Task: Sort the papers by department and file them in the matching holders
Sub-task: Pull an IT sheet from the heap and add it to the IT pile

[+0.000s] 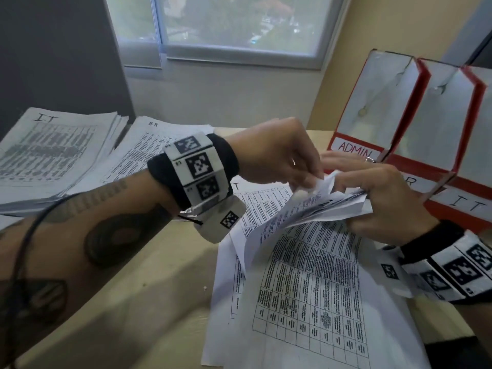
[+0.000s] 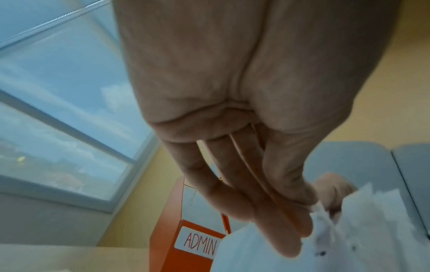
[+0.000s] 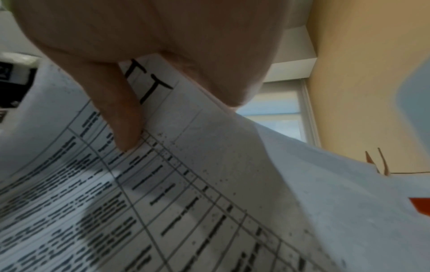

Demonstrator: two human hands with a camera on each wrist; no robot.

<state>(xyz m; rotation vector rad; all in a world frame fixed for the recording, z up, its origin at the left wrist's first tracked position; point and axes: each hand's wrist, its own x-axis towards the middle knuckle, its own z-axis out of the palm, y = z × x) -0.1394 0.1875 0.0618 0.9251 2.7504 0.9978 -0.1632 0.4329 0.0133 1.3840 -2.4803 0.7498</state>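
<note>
We are holding lifted sheets (image 1: 314, 209) above loose pile (image 1: 306, 288) on desk (image 1: 149, 275) — right hand (image 1: 386, 206) gripping top edge, fingers curled round it, left hand (image 1: 277, 155) pinching corner. Paper looking thin, floppy, crease-prone — we are judging top-edge grip safest, near department heading.

Curled printed papers (image 1: 306, 209) before red-trimmed labelled holders (image 1: 394, 121)

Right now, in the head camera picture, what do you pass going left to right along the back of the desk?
IT paper pile → HR paper pile → ADMIN holder → middle holder → IT holder.
</note>
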